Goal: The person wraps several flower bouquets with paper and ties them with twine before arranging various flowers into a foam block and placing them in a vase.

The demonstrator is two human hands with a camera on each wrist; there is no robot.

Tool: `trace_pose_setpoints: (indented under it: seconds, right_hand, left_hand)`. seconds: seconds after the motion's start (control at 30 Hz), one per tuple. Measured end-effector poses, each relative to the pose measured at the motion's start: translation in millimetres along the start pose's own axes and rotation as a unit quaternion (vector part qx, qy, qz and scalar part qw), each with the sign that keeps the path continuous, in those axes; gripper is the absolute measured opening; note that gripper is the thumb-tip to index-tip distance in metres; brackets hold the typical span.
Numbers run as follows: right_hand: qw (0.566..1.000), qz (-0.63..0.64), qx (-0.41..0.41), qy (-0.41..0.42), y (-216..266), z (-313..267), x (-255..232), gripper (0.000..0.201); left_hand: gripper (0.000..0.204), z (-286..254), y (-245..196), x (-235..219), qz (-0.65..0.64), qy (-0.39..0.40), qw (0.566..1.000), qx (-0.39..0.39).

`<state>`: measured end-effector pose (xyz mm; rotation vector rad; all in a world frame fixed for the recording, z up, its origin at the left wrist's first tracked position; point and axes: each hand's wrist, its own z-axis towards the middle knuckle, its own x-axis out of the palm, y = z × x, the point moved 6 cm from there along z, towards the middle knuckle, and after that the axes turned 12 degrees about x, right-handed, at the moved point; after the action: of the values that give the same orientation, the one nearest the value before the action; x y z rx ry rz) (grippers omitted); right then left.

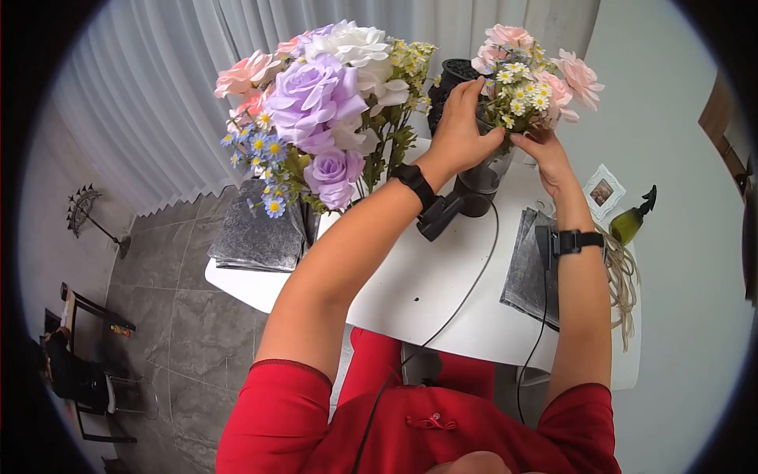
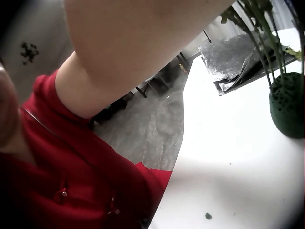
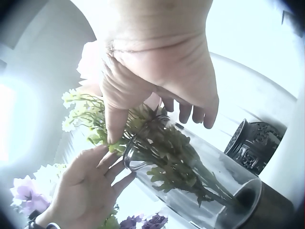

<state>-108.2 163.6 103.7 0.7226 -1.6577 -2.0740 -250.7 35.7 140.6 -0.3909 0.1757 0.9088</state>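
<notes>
A clear glass vase with a dark base (image 3: 209,162) holds pink roses (image 1: 579,77) and small white daisies (image 1: 519,99), their leafy stems inside the glass. My left hand (image 1: 462,130) is at the left of the bouquet, fingers extended; in the right wrist view this hand (image 3: 86,188) has its fingertips by the vase rim. My right hand (image 1: 549,154) is on the other side, its thumb at the blossoms near the rim (image 3: 131,155) and its fingers loosely bent behind the stems. Whether either hand touches the glass I cannot tell.
A large bouquet (image 1: 316,103) stands left, its stems in green foam (image 2: 288,105). A black ornate pot (image 3: 255,145) is behind the vase. Dark grey sheets (image 1: 525,265), a white frame (image 1: 604,192), a green bottle (image 1: 626,227) and raffia (image 1: 621,288) lie right. Cables cross the table (image 1: 395,300).
</notes>
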Motion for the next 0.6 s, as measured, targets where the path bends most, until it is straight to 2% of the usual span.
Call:
trace_pose_setpoints:
  seconds: [0.03, 0.07, 0.1, 0.13, 0.2, 0.23, 0.27, 0.33, 0.4, 0.5, 0.53, 0.57, 0.6]
  right_hand:
    - [0.998, -0.024, -0.021, -0.045, 0, -9, -1, 0.060]
    - [0.999, -0.023, -0.022, -0.038, -7, -17, 3, 0.060]
    - [0.995, 0.012, 0.000, -0.102, -23, -28, -2, 0.057]
    - [0.985, 0.047, 0.021, -0.165, -39, -38, -4, 0.054]
    - [0.976, -0.013, -0.003, -0.216, -68, -60, 5, 0.036]
    - [0.987, 0.031, 0.003, -0.158, -69, -73, 24, 0.028]
    - [0.992, 0.075, 0.013, -0.098, -69, -84, 49, 0.021]
    - [0.996, 0.030, 0.069, 0.037, -78, -89, 95, 0.018]
    - [0.984, -0.035, 0.102, 0.140, -95, -86, 137, 0.027]
    - [0.975, -0.009, 0.127, 0.183, -109, -70, 191, 0.037]
    - [0.982, -0.005, 0.123, 0.141, -118, -61, 204, 0.040]
    - [0.988, -0.002, 0.119, 0.100, -128, -52, 213, 0.043]
    - [0.988, -0.001, 0.115, 0.102, -139, -45, 227, 0.043]
  left_hand:
    - [0.077, -6, -5, 0, 0.005, -0.002, 1.000, -0.004]
    - [0.073, -16, -10, -6, 0.019, -0.049, 0.999, -0.003]
    - [0.068, -28, -18, -16, 0.036, -0.097, 0.995, -0.002]
    - [0.063, -42, -33, -23, 0.029, -0.092, 0.995, 0.020]
    - [0.052, -80, -63, -36, 0.006, -0.054, 0.997, 0.047]
    - [0.051, -100, -74, -44, -0.025, -0.025, 0.999, 0.027]
    - [0.041, -121, -79, -52, -0.028, -0.019, 0.999, 0.010]
    - [0.031, -163, -73, -70, 0.009, -0.004, 1.000, -0.016]
    - [0.022, -204, -52, -92, 0.007, -0.067, 0.988, -0.142]
    - [0.033, -250, -21, -128, 0.050, -0.167, 0.934, -0.311]
    - [0.033, -254, -16, -134, 0.053, -0.168, 0.935, -0.309]
    - [0.042, -259, -11, -141, 0.109, -0.154, 0.929, -0.318]
    - [0.052, -262, -4, -147, 0.165, -0.140, 0.921, -0.324]
